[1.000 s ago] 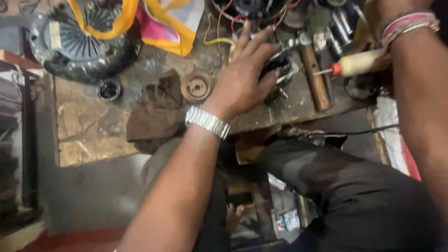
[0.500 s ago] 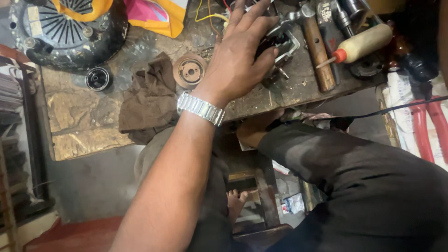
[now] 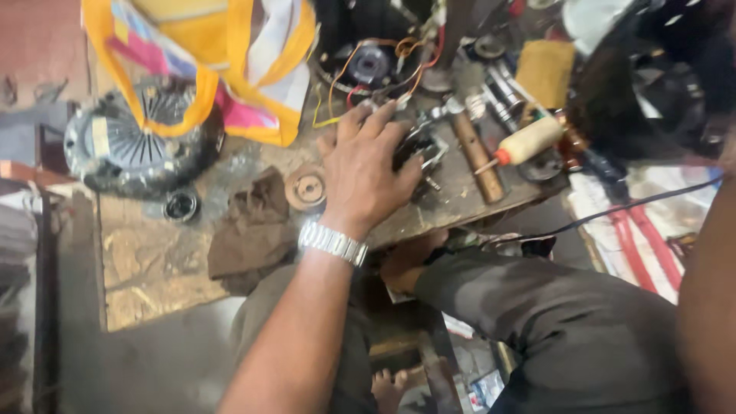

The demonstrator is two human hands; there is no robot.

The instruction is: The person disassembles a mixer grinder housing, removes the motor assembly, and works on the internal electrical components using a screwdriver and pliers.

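Observation:
My left hand [image 3: 366,178], a metal watch on its wrist, lies palm down with fingers spread over a small dark metal part [image 3: 424,150] on the worn wooden bench [image 3: 153,268]. Whether the fingers grip the part is hidden under the hand. A round grooved disc [image 3: 308,188] sits just left of the hand, beside a brown rag [image 3: 251,230]. Only my right forearm [image 3: 707,307] shows at the right edge; the hand itself is out of frame.
A wooden-handled hammer [image 3: 477,157] and a cream-handled screwdriver [image 3: 529,139] lie right of the hand. A finned motor housing [image 3: 130,149], a bearing ring [image 3: 182,205], a yellow bag [image 3: 218,69] and a wired motor [image 3: 374,61] crowd the back. Red-handled pliers [image 3: 644,249] lie at right.
The view has dropped and shifted, bringing the bag and motor into frame. My left hand stays on the metal part. My right hand has left the view.

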